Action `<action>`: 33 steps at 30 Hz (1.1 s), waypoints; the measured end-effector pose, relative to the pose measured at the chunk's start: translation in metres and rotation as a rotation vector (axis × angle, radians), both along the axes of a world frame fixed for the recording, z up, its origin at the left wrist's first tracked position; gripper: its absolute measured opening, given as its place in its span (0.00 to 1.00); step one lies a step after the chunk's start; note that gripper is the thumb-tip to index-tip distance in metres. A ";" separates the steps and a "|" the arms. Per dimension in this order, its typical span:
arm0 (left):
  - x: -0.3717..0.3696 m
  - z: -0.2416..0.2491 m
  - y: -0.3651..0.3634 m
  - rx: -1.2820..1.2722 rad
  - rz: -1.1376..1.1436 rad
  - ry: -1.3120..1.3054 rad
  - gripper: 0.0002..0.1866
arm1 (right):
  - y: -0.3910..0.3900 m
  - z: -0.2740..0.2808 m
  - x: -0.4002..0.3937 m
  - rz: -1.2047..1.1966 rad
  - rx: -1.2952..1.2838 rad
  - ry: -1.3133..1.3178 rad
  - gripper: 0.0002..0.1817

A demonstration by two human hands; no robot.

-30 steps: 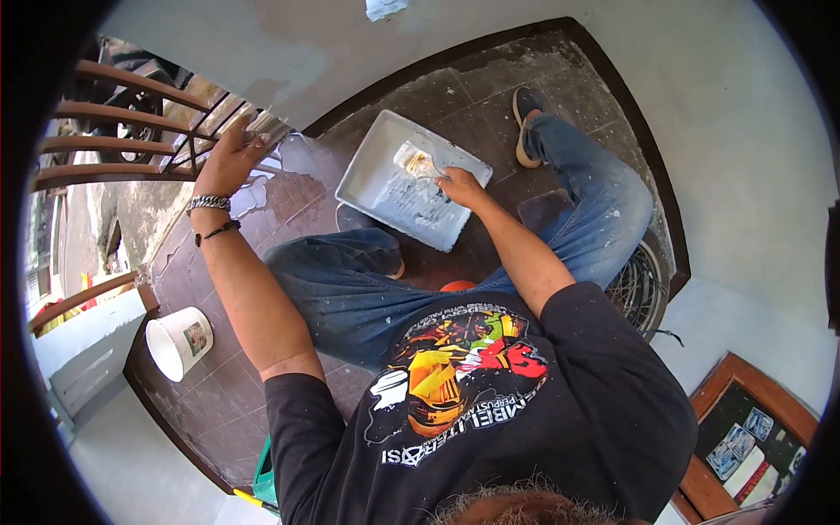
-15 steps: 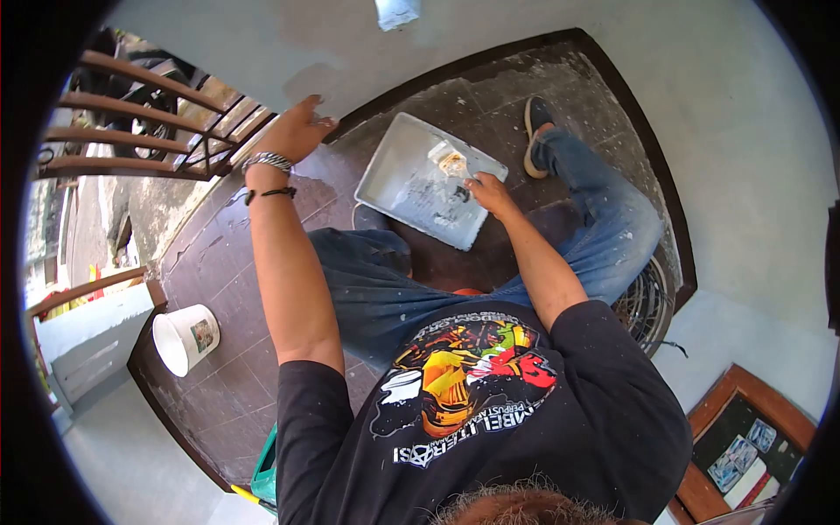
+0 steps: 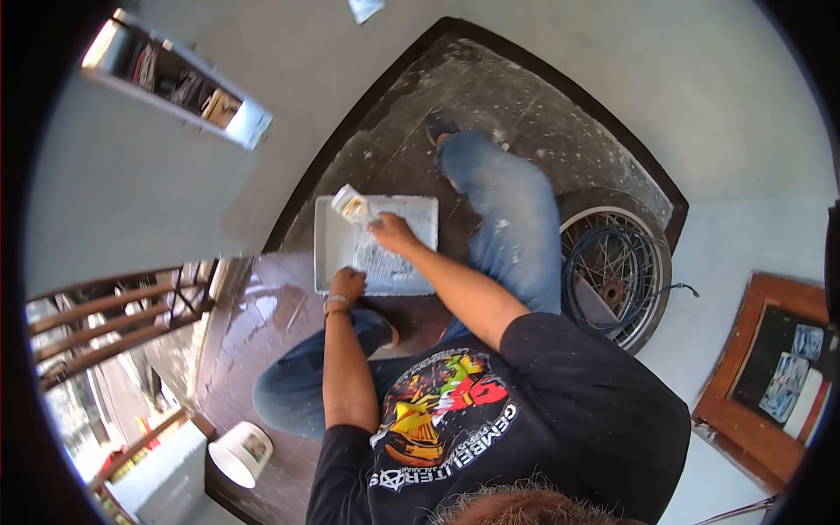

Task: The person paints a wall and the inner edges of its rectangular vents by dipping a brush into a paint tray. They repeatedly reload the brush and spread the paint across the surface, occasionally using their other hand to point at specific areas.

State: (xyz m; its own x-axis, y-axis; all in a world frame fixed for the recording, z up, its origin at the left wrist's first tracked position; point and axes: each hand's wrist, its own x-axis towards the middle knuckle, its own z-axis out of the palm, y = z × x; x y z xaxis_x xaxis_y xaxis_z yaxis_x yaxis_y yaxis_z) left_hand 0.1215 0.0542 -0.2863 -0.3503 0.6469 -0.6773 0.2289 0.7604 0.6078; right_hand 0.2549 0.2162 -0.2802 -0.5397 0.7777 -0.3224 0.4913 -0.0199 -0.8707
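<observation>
A person in a black printed T-shirt [image 3: 490, 420] and paint-flecked blue jeans [image 3: 512, 219] sits on a dark tiled floor [image 3: 262, 324], seen from above the head. The landmark is a shallow white paint tray [image 3: 328, 254] lying flat on the floor in front of the knees.

Nearest the body, a white bucket [image 3: 238, 453] stands well apart from the tray, down by the near left floor edge. The left hand [image 3: 347, 284], with a metal bracelet at the wrist, rests at the tray's near edge with its fingers curled shut; whether they grip the rim cannot be told.

Farther out, the right hand [image 3: 391, 233] sits over the tray's middle, its fingers closed around the handle of a paint brush [image 3: 353, 206]. The brush's long axis runs on a slant from the hand toward the tray's far left corner, and its pale, paint-loaded head points away from the body, over that corner.

To the right of the tray, beyond the bent right leg, a spoked bicycle wheel [image 3: 612, 271] lies near the wall. Beyond the tray's far edge, the right shoe [image 3: 437, 127] rests on the paint-spattered floor, and pale walls [image 3: 157, 192] enclose the corner.
</observation>
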 end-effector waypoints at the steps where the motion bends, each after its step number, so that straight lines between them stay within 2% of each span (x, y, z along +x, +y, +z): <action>1: -0.004 0.010 -0.004 0.005 0.007 0.120 0.14 | -0.006 0.001 -0.006 -0.082 0.023 0.015 0.22; 2: -0.008 0.021 -0.007 0.019 0.050 0.071 0.14 | -0.006 0.008 -0.005 -0.045 -0.029 -0.007 0.23; 4: -0.006 0.046 -0.005 -0.027 -0.023 0.160 0.13 | -0.010 0.010 -0.003 -0.021 -0.036 -0.023 0.22; 7: 0.002 0.027 -0.009 0.031 0.061 -0.048 0.14 | -0.023 -0.032 -0.002 -0.118 -0.060 0.003 0.20; 8: 0.012 0.028 -0.006 0.054 0.066 -0.163 0.15 | -0.021 -0.026 0.004 -0.128 -0.457 0.106 0.17; 9: 0.027 0.044 0.000 -0.013 0.065 -0.210 0.16 | -0.021 -0.025 0.007 -0.141 -0.596 0.177 0.15; 10: 0.043 0.080 0.014 -0.041 -0.116 -0.060 0.17 | -0.021 -0.019 0.008 -0.133 -0.577 0.183 0.14; 12: 0.051 0.078 0.019 0.077 -0.234 0.083 0.19 | -0.012 -0.007 0.015 -0.071 -0.741 0.316 0.11; 14: 0.059 0.098 0.028 0.068 -0.243 0.270 0.21 | -0.016 -0.014 0.011 -0.094 -0.835 0.509 0.10; 15: 0.061 0.110 0.031 0.044 -0.265 0.328 0.21 | -0.018 -0.016 0.010 -0.089 -0.850 0.501 0.10; 17: 0.062 0.143 0.036 -0.043 -0.309 0.381 0.20 | -0.013 -0.005 0.010 -0.122 -0.856 0.468 0.09; 19: 0.055 0.167 0.026 0.038 -0.379 0.359 0.20 | -0.015 0.005 0.013 -0.206 -0.853 0.417 0.09; 22: 0.035 0.224 0.004 0.148 -0.425 0.312 0.21 | -0.014 -0.002 0.029 -0.086 -0.650 0.163 0.08; 23: 0.025 0.246 -0.001 0.147 -0.416 0.311 0.21 | -0.017 -0.021 0.034 -0.070 -0.561 0.204 0.10; 26: -0.007 0.288 -0.022 0.109 -0.390 0.604 0.22 | -0.014 -0.042 0.040 -0.079 -0.330 0.071 0.13; 27: -0.018 0.300 -0.027 0.114 -0.368 0.660 0.22 | -0.012 -0.038 0.042 -0.088 -0.370 0.078 0.14; 29: -0.038 0.300 -0.033 0.161 -0.321 0.720 0.23 | -0.005 -0.022 0.044 -0.109 -0.444 0.096 0.15; 31: -0.054 0.286 -0.034 0.239 -0.272 0.718 0.23 | 0.002 -0.013 0.043 -0.088 -0.374 0.038 0.16; 33: -0.054 0.275 -0.033 0.065 -0.362 0.738 0.23 | 0.009 -0.011 0.042 -0.079 -0.316 0.016 0.14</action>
State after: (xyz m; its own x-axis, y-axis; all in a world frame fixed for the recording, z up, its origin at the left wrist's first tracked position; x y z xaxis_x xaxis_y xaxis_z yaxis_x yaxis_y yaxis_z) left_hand 0.0679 0.0213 -0.0109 -0.4530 0.8353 -0.3116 0.8110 0.5313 0.2449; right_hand 0.2972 0.2248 -0.2907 -0.4888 0.6799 -0.5466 0.4643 -0.3278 -0.8228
